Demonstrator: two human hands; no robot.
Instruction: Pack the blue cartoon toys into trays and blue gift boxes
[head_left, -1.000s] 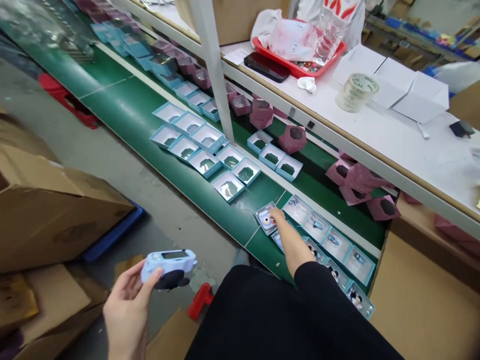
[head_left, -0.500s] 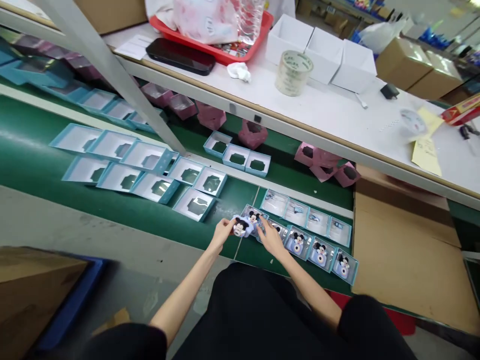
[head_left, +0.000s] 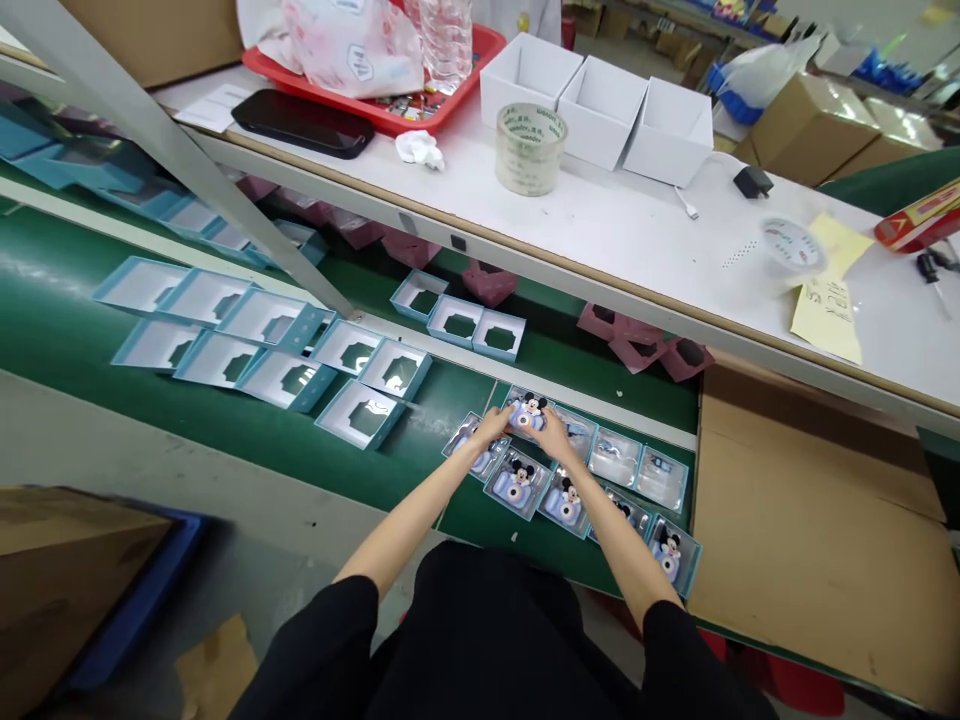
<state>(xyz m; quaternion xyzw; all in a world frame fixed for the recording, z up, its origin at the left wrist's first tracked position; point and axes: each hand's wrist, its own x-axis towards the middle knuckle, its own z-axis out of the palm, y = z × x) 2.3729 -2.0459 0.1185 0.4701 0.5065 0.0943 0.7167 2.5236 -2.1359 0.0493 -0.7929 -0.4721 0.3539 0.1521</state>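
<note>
Near the far edge of the green conveyor belt (head_left: 420,470), fingers of the left hand (head_left: 491,425) and right hand (head_left: 555,435) pinch a blue Mickey toy camera (head_left: 529,413); it looks light, stiff, slippery, best held by its sides.

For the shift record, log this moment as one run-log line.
left hand: at blue Mickey toy camera | right hand: at same camera | surface: green conveyor belt
</note>
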